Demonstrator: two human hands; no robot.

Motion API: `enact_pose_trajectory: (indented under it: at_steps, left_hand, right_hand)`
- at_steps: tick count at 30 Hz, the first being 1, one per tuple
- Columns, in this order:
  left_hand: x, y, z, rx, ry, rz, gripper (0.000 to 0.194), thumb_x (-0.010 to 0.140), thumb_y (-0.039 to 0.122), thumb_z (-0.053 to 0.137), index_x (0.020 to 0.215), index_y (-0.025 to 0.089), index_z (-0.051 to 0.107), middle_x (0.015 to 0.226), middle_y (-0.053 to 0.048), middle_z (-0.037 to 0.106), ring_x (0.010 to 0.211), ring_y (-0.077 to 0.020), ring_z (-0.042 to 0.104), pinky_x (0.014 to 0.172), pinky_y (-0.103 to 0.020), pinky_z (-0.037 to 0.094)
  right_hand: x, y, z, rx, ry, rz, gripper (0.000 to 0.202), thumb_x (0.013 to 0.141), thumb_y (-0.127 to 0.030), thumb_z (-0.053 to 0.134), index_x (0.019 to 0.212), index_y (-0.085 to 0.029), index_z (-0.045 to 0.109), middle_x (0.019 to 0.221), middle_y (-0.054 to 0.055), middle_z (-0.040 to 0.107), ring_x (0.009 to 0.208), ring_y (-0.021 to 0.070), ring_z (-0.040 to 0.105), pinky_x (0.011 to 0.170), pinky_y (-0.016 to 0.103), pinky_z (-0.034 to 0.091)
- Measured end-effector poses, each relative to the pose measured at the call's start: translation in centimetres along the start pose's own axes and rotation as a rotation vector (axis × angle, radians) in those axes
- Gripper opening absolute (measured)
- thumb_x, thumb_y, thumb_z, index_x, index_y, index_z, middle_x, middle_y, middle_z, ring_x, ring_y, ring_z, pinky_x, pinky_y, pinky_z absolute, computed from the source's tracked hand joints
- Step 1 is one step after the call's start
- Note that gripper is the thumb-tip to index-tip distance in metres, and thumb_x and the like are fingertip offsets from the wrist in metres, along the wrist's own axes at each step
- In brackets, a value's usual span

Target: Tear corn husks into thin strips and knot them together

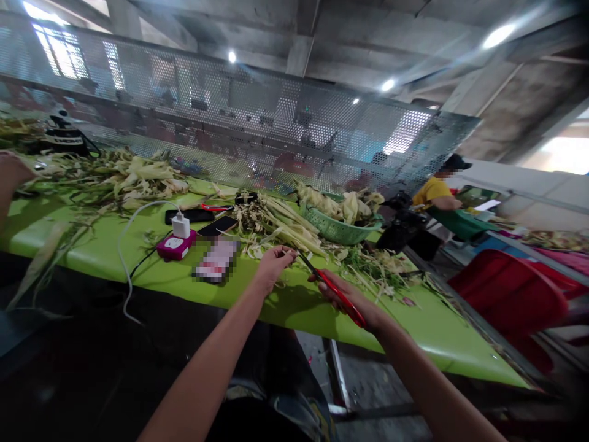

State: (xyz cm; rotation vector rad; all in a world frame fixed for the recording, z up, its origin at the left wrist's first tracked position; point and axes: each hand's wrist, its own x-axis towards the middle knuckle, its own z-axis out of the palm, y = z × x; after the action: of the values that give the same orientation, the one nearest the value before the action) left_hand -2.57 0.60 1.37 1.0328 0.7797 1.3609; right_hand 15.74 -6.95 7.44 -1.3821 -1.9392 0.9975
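Observation:
My right hand is wrapped round a pair of red-handled scissors, whose dark, narrow blades point up and left. Close to the blade tips, the fingers of my left hand are pinched together on a small pale piece too small to make out. Both hands are above the front part of the green-covered table. Just behind them lies a bundle of pale husk-like stalks. A green plastic basket heaped with similar dry leaves stands behind and to the right.
Left of my hands are a blurred-screen phone, a dark phone and a magenta power socket with a white charger and cable. Husks pile up farther left. Metal mesh borders the back. Red chairs and a person in yellow are right.

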Motion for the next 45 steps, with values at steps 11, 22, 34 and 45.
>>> enact_pose_trajectory:
  at_steps: [11,22,34,45]
  left_hand:
    - [0.1,0.0,-0.1,0.000,-0.014,-0.016,0.037,0.059,0.047,0.074,0.071,0.015,0.060,0.060,0.002,0.052,0.056,-0.0079,0.042,0.058,-0.023,0.032]
    - [0.0,0.1,-0.1,-0.007,0.018,-0.031,0.032,0.060,0.041,0.075,0.071,0.014,0.063,0.059,0.002,0.053,0.056,-0.0082,0.044,0.058,-0.023,0.033]
    - [-0.1,-0.1,-0.4,-0.021,-0.024,-0.057,0.018,0.069,0.033,0.066,0.078,0.017,0.065,0.071,-0.001,0.058,0.065,-0.0103,0.050,0.059,-0.022,0.035]
    - [-0.4,0.9,-0.1,-0.074,-0.078,-0.078,0.019,0.072,0.017,0.064,0.091,0.015,0.066,0.085,-0.004,0.062,0.069,-0.0101,0.055,0.067,-0.024,0.046]
  right_hand:
    - [0.2,0.4,0.7,0.026,0.012,0.047,0.043,0.083,-0.058,0.053,0.108,-0.025,0.064,0.071,0.002,0.058,0.059,0.0152,0.050,0.049,0.024,0.038]
    - [0.4,1.1,0.9,0.043,0.004,0.045,0.042,0.081,-0.060,0.053,0.099,-0.024,0.064,0.057,-0.003,0.046,0.043,0.0096,0.037,0.040,0.022,0.027]
    - [1.1,3.3,-2.2,-0.428,0.252,-0.026,0.035,0.076,-0.051,0.061,0.097,-0.024,0.069,0.083,0.006,0.072,0.071,0.0253,0.065,0.062,0.032,0.047]
    - [0.4,8.6,-7.9,-0.946,0.365,0.042,0.039,0.081,-0.031,0.054,0.119,-0.026,0.065,0.107,0.008,0.069,0.091,0.0266,0.065,0.078,0.036,0.048]
